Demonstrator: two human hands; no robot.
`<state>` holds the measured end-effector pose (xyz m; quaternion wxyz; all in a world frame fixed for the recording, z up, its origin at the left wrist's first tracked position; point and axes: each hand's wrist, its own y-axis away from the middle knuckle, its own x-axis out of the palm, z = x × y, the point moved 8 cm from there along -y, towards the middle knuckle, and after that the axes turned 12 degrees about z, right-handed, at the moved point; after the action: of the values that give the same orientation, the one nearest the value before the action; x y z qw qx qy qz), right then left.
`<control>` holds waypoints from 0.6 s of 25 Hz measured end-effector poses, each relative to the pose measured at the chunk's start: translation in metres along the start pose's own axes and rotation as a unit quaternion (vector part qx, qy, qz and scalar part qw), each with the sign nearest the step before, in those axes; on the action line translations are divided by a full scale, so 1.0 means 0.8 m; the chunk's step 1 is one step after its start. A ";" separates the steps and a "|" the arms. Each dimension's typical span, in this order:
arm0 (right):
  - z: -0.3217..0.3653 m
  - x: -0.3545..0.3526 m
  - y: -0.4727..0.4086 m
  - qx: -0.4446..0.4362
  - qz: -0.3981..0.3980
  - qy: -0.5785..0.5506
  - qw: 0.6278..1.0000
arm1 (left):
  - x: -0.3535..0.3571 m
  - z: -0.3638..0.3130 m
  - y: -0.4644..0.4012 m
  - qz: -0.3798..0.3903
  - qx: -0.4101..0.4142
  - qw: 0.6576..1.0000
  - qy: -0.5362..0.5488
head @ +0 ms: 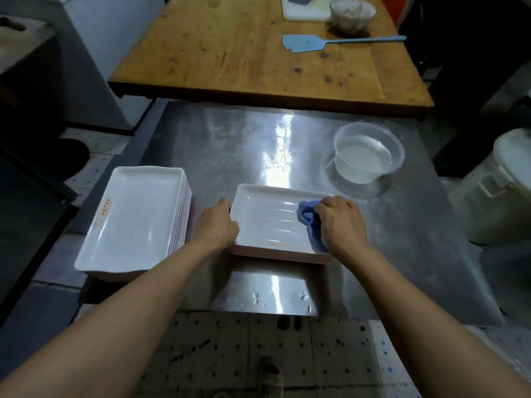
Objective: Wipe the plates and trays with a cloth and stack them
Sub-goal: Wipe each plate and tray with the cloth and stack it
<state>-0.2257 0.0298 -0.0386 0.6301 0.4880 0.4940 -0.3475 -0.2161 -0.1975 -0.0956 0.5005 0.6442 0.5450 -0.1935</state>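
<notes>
Head view: both bare forearms reach forward from the bottom corners over a scratched stainless steel table [230, 145].
Left hand: left hand [218, 222] lies knuckles up at the left short edge of a white rectangular plastic tray [267, 216]; fingers curl over the rim and grip it, thumb towards the near corner.
Right hand: right hand [340, 219] is palm down at the tray's right end, wrist bent slightly inward; fingers are curled and bunched together, clutching a crumpled blue cloth [311, 225] and pressing it onto the tray's inner floor.
Cloth: it shows to the left of and below the knuckles, touching the tray near its right rim.
Tray under the hands: it sits on top of a low pile of pink-edged trays [281, 254], in the middle of the steel table; faint wet streaks and small orange print mark its floor.
Second pile: taller stack of white rectangular trays [132, 219] with an orange logo stands to the left, close beside the left hand but apart from it.
Water tub: clear round plastic container of water [367, 153] stands behind the right hand, well apart.
Further back: wooden table [230, 53] bears a light blue plastic spatula [330, 43] and a glass bowl [352, 12].
Near edge: water droplets [258, 298] lie on the steel.
</notes>
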 end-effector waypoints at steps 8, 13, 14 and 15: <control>0.043 0.021 0.056 -0.027 0.029 -0.073 0.997 | 0.002 0.002 0.003 0.004 0.009 0.998 0.064; 0.121 0.039 0.031 -0.111 0.035 -0.175 0.978 | 0.007 0.017 0.004 0.035 0.004 0.979 0.203; 0.134 0.042 0.024 -0.123 0.039 -0.184 0.974 | 0.010 0.019 0.005 0.049 0.007 0.969 0.242; 0.142 0.043 0.017 -0.132 0.040 -0.193 0.971 | 0.012 0.020 0.005 0.063 0.008 0.957 0.283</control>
<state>-0.1719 -0.0737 -0.0637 0.7859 0.3430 0.3847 -0.3416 -0.2044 -0.2055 -0.1082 0.3317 0.7099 0.6208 0.0239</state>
